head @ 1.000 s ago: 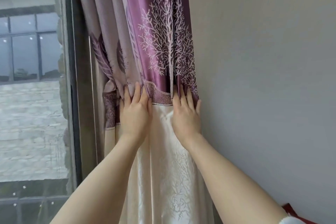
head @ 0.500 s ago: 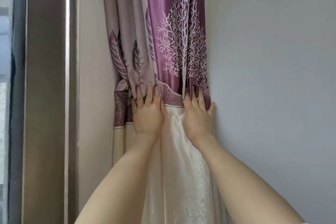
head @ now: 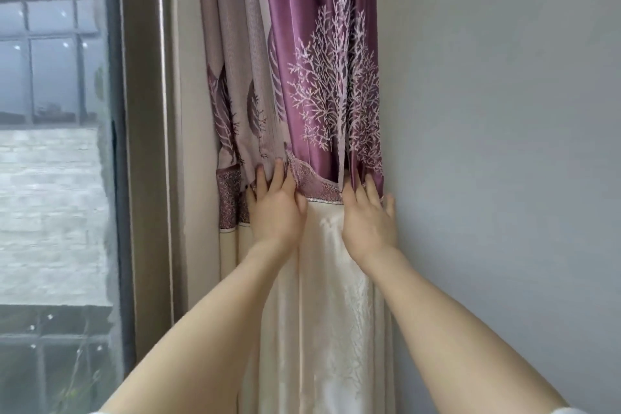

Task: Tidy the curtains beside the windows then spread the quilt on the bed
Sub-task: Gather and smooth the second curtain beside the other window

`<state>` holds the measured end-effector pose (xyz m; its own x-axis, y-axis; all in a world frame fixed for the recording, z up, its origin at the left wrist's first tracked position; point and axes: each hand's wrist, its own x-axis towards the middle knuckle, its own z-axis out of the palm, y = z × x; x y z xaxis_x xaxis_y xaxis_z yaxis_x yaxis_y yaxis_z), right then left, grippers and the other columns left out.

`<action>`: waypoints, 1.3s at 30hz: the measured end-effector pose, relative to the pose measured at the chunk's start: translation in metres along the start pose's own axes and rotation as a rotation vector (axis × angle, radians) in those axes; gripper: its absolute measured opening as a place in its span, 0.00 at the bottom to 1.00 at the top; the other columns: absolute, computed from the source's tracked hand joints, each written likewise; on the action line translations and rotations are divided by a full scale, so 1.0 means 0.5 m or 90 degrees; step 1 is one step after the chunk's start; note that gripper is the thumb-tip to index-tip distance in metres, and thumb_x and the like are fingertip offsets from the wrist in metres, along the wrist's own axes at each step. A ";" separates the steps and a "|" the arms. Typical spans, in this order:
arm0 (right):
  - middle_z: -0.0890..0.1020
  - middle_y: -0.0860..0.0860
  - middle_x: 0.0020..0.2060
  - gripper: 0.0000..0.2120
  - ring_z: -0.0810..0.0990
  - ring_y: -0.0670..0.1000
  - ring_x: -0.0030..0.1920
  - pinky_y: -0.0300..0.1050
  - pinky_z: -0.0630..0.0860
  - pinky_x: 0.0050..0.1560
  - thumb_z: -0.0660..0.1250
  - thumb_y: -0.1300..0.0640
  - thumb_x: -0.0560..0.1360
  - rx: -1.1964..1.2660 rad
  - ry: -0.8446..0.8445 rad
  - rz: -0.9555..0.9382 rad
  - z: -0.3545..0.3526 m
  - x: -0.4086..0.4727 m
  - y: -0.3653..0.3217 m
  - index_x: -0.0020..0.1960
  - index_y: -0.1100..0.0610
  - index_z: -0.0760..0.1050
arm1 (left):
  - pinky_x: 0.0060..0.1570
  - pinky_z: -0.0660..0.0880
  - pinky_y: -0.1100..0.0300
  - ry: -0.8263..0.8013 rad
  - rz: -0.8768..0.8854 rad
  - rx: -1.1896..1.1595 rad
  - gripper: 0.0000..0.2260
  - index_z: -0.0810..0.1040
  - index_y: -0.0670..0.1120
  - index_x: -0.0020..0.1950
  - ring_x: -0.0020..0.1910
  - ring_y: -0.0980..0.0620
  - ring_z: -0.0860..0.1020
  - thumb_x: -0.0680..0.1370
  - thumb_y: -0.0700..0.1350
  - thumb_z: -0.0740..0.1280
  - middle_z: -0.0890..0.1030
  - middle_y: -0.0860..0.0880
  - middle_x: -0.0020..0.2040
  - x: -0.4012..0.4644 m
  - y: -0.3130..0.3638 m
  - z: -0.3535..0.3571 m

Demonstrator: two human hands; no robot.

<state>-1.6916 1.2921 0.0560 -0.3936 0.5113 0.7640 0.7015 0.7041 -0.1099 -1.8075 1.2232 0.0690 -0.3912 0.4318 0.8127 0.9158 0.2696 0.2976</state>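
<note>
Forearms: both reach up from the lower edge, well apart, converging on the curtain.
Left hand (head: 277,208): fingers straight, flat against the gathered folds at the patterned band; holds nothing.
Right hand (head: 368,218): fingers straight and spread, pressing the fold nearest the wall (head: 504,144); holds nothing.
Curtain (head: 322,84): bunched in the corner between window frame (head: 144,144) and wall; purple with white tree print above, cream below.
Step in hand: judged as smoothing and packing the pleats.
Method advised: keep palms flat, press the folds evenly, stroke downward so pleats hang straight.
Window (head: 50,77): left, beyond the frame.
Quilt, bed: not in view.
</note>
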 end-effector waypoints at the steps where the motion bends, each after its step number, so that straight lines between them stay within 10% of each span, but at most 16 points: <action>1: 0.54 0.53 0.76 0.29 0.45 0.53 0.77 0.62 0.48 0.73 0.49 0.66 0.77 -0.008 -0.013 -0.001 -0.020 -0.019 0.000 0.76 0.57 0.45 | 0.74 0.49 0.41 -0.018 -0.028 -0.045 0.23 0.64 0.47 0.72 0.77 0.46 0.46 0.76 0.44 0.58 0.53 0.50 0.78 -0.020 0.017 -0.018; 6: 0.51 0.53 0.77 0.28 0.44 0.52 0.77 0.62 0.44 0.74 0.49 0.66 0.78 -0.057 -0.080 -0.018 -0.103 -0.093 -0.013 0.76 0.58 0.44 | 0.72 0.44 0.36 0.096 -0.130 -0.181 0.34 0.55 0.44 0.75 0.77 0.46 0.43 0.72 0.54 0.58 0.49 0.46 0.78 -0.087 0.111 -0.136; 12: 0.44 0.54 0.77 0.27 0.44 0.53 0.77 0.64 0.46 0.73 0.48 0.65 0.79 -0.076 -0.129 -0.047 -0.170 -0.163 -0.031 0.76 0.58 0.45 | 0.68 0.51 0.33 0.310 0.073 0.083 0.41 0.57 0.35 0.73 0.75 0.36 0.55 0.69 0.58 0.66 0.56 0.35 0.76 -0.118 0.165 -0.282; 17: 0.53 0.57 0.76 0.28 0.53 0.56 0.76 0.63 0.51 0.72 0.52 0.64 0.76 -0.083 -0.154 -0.070 -0.217 -0.206 -0.027 0.75 0.61 0.49 | 0.68 0.53 0.30 0.320 0.105 0.166 0.45 0.49 0.47 0.76 0.74 0.34 0.55 0.67 0.49 0.72 0.56 0.37 0.76 -0.136 0.160 -0.339; 20: 0.82 0.62 0.53 0.23 0.81 0.57 0.52 0.58 0.69 0.62 0.60 0.56 0.67 -0.123 -0.022 -0.099 -0.230 -0.233 -0.032 0.60 0.63 0.74 | 0.66 0.57 0.29 0.262 0.169 0.248 0.40 0.57 0.52 0.75 0.74 0.32 0.56 0.67 0.39 0.70 0.56 0.38 0.76 -0.146 0.158 -0.362; 24: 0.82 0.54 0.26 0.17 0.80 0.55 0.29 0.51 0.64 0.47 0.55 0.49 0.69 -0.115 0.127 -0.155 -0.281 -0.241 -0.044 0.37 0.57 0.78 | 0.68 0.52 0.30 0.144 0.183 0.275 0.26 0.71 0.52 0.67 0.75 0.33 0.49 0.69 0.41 0.68 0.50 0.44 0.78 -0.154 0.152 -0.379; 28: 0.78 0.53 0.36 0.03 0.76 0.56 0.37 0.49 0.60 0.41 0.65 0.57 0.69 -0.119 0.327 -0.203 -0.373 -0.204 -0.054 0.41 0.56 0.72 | 0.70 0.49 0.34 0.085 0.185 0.233 0.20 0.71 0.56 0.67 0.76 0.36 0.46 0.75 0.53 0.66 0.50 0.47 0.78 -0.144 0.157 -0.414; 31: 0.78 0.55 0.48 0.12 0.72 0.56 0.48 0.51 0.62 0.49 0.61 0.64 0.67 -0.173 0.407 -0.273 -0.424 -0.171 -0.067 0.51 0.58 0.72 | 0.71 0.52 0.36 0.110 0.164 0.159 0.16 0.76 0.53 0.63 0.75 0.36 0.53 0.76 0.52 0.65 0.60 0.45 0.76 -0.141 0.168 -0.429; 34: 0.74 0.55 0.61 0.21 0.72 0.57 0.61 0.59 0.68 0.62 0.51 0.63 0.70 -0.319 0.393 -0.311 -0.461 -0.152 -0.070 0.59 0.59 0.72 | 0.69 0.56 0.34 0.205 0.151 0.174 0.17 0.76 0.48 0.60 0.70 0.36 0.63 0.73 0.52 0.68 0.71 0.43 0.67 -0.134 0.172 -0.440; 39: 0.61 0.58 0.74 0.35 0.62 0.61 0.72 0.64 0.57 0.70 0.64 0.52 0.67 -0.365 0.247 -0.252 -0.495 -0.135 -0.078 0.72 0.56 0.60 | 0.67 0.52 0.29 0.265 0.165 0.209 0.22 0.71 0.50 0.62 0.72 0.36 0.59 0.71 0.57 0.65 0.68 0.41 0.68 -0.120 0.155 -0.452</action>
<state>-1.5453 1.1081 0.1660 -0.5162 -0.0062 0.8565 0.7910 0.3799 0.4795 -1.6925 1.0235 0.1564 -0.0292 0.1626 0.9863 0.8745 0.4820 -0.0536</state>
